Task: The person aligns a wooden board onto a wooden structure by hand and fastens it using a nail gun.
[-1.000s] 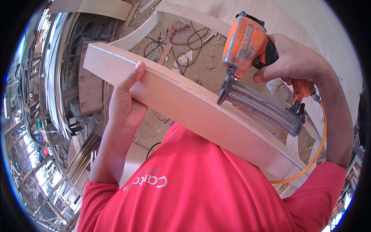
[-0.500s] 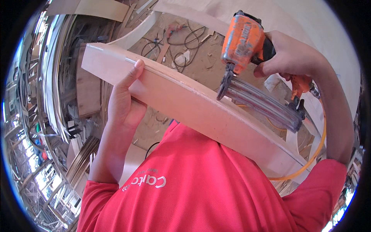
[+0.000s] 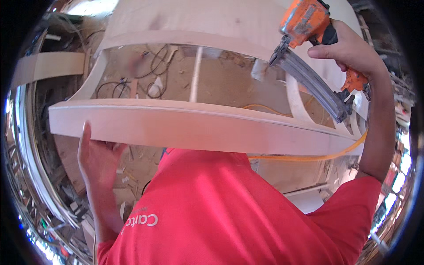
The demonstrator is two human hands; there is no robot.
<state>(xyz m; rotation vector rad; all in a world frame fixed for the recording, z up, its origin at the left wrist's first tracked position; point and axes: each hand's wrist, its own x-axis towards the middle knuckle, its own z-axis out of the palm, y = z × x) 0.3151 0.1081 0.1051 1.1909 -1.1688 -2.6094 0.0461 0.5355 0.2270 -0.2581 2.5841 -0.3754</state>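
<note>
My right hand [image 3: 349, 48] is wrapped round the grip of an orange pneumatic nail gun [image 3: 304, 22], raised above the right part of the wooden frame. Its dark nose and long grey magazine [image 3: 309, 81] slant down to the right, with the nose apart from the wood. A long, pale wooden board [image 3: 190, 128] runs across in front of me as the frame's near edge. By its left end is my left hand [image 3: 100, 157], thumb stretched up in front of the board's face and fingers spread at the lower edge. Whether those fingers press on the wood is unclear.
A large pale curved panel [image 3: 198, 20] extends beyond the frame, joined by curved side pieces. A yellow air hose [image 3: 300, 157] passes beneath the board at right. Dark cords [image 3: 159, 75] and scraps lie on the sandy floor. Long strips [image 3: 33, 154] stand at left.
My left hand has let go of the board's top edge and moved down and left. My right hand has lifted the nail gun up and right, off the board. The view has turned.
</note>
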